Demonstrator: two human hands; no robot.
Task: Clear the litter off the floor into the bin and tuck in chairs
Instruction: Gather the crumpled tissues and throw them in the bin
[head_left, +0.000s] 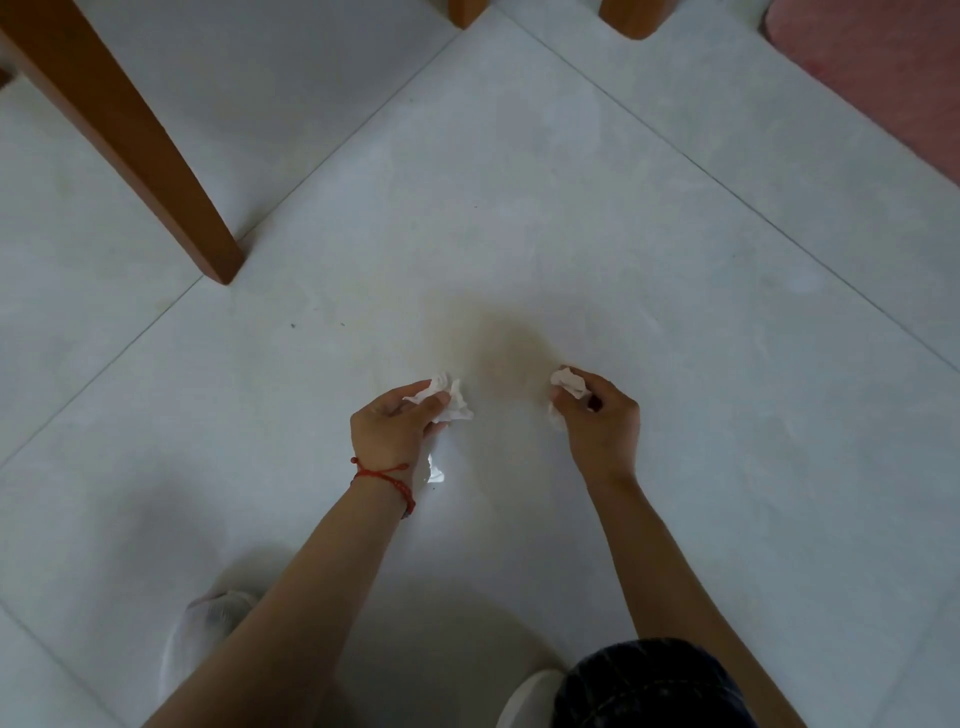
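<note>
Over the pale tile floor, the left hand pinches a crumpled white tissue in curled fingers. The right hand pinches another crumpled tissue. A wooden chair leg stands far left.

Both forearms bare, no sleeves in view. Red braided string bracelet with small knot and bead on left wrist. Dark denim-like garment over right knee. White shoes: left shoe, right shoe toe.
</note>
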